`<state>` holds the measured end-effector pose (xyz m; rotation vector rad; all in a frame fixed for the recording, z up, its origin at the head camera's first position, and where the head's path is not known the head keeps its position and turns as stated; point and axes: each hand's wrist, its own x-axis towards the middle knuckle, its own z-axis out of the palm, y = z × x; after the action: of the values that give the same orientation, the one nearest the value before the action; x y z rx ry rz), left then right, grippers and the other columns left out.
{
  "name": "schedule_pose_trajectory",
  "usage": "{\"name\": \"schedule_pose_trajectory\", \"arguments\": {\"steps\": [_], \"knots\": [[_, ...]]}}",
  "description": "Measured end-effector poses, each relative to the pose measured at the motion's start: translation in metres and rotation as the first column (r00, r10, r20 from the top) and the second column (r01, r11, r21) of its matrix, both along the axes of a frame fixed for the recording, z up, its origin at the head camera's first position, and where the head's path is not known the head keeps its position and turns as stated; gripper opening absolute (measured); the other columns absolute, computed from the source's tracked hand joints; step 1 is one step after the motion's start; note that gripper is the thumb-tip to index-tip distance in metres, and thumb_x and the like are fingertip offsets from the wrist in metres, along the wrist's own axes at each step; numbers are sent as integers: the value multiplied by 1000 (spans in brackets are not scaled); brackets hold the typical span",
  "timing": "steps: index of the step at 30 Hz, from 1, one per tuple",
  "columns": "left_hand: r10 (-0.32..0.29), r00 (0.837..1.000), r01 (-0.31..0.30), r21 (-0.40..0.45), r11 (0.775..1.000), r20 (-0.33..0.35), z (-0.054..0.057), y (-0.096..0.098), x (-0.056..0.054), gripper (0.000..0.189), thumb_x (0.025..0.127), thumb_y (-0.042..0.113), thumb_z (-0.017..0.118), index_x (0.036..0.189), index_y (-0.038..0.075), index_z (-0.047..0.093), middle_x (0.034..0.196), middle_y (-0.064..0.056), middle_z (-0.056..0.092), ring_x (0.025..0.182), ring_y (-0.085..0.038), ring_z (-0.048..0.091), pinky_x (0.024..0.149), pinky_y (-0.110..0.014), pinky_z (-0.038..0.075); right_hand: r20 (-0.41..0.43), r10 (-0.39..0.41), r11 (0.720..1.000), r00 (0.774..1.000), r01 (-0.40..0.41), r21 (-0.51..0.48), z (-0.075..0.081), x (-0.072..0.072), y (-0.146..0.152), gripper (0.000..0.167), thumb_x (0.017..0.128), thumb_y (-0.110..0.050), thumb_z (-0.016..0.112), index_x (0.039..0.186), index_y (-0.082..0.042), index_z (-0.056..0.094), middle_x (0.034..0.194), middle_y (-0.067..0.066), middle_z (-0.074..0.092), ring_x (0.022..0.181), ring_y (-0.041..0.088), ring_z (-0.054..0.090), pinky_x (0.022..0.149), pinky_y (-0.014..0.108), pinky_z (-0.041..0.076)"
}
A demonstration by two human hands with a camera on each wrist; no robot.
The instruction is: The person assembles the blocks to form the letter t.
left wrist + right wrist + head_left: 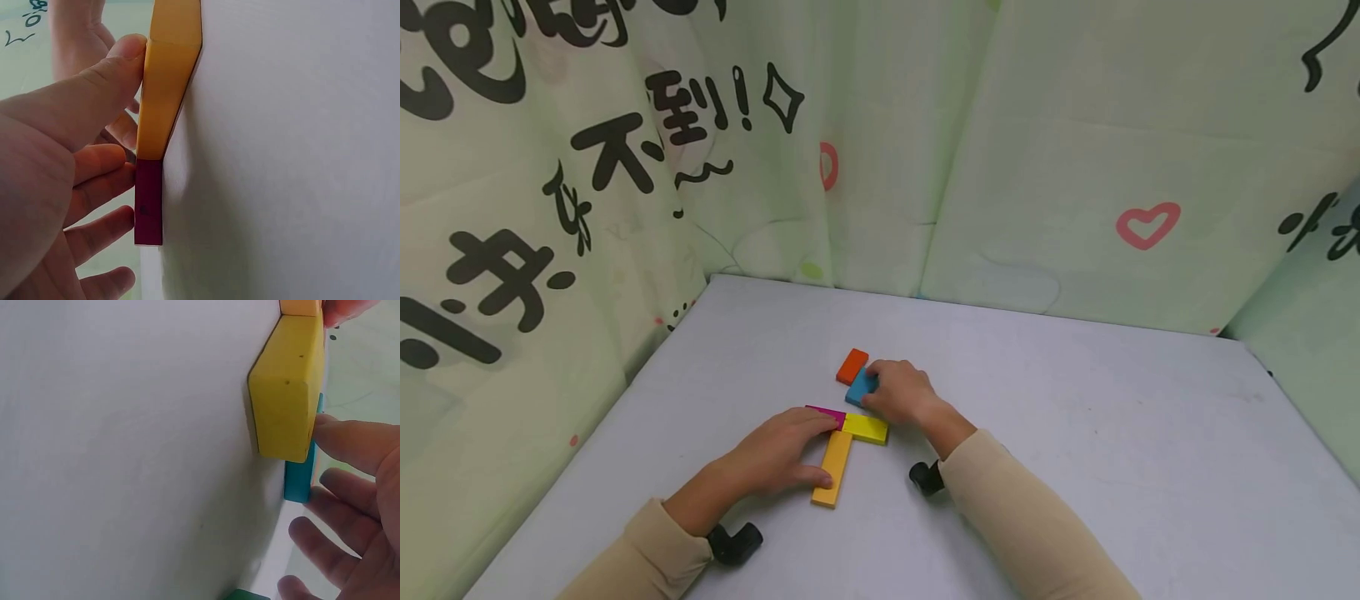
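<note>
My left hand (778, 457) rests on two blocks, its thumb on the long amber block (837, 458) and its extended fingertips on the magenta block (837, 415). A yellow block (867, 429) lies end to end with the magenta one, and the amber block runs from their joint towards me, making a T. Beyond them, my right hand (908, 393) pinches a blue block (859, 388) between thumb and fingers. The blue block lies beside an orange-red block (852, 367). In the right wrist view the yellow block partly hides the blue one.
A corner of a green block (249, 595) shows at the bottom of the right wrist view. The white table (1112, 450) stretches right. A pale green printed curtain (1037, 167) encloses its back and sides. Black wrist cameras (737, 544) hang at both cuffs.
</note>
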<state>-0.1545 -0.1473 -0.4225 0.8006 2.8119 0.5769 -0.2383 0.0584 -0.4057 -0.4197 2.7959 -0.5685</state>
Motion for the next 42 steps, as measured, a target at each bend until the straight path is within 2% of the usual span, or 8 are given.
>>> {"name": "schedule_pose_trajectory", "arguments": {"steps": [8,21,30,42], "knots": [[5,1000,-5,-10,1000,6,0,0,-1,74,80,43,83,141,10,57,140,-3,56,132,-25,47,109,-46,41,29,35,999,999,-35,-17,0,1,-1,50,93,-27,71,138,-9,58,131,12,61,108,27,55,93,41,52],[7,1000,-6,-27,1000,6,0,1,-2,75,80,45,83,142,10,56,140,-2,56,133,-24,47,109,-45,40,35,90,995,995,-89,-46,2,4,-2,46,95,-24,69,138,-11,59,137,11,59,114,28,54,97,41,51],[10,1000,-10,-33,999,6,0,1,-2,76,80,45,83,142,11,56,140,-2,56,133,-24,47,109,-46,40,33,113,993,993,-112,-30,2,4,1,46,96,-24,69,140,-13,59,141,10,56,122,31,51,99,44,49],[14,1000,-13,-29,999,16,0,1,-2,76,80,45,83,141,10,56,140,-2,57,133,-24,47,109,-45,40,56,118,993,991,-117,-26,1,5,2,47,96,-24,68,142,-15,58,141,11,56,121,30,51,94,41,51]]}}
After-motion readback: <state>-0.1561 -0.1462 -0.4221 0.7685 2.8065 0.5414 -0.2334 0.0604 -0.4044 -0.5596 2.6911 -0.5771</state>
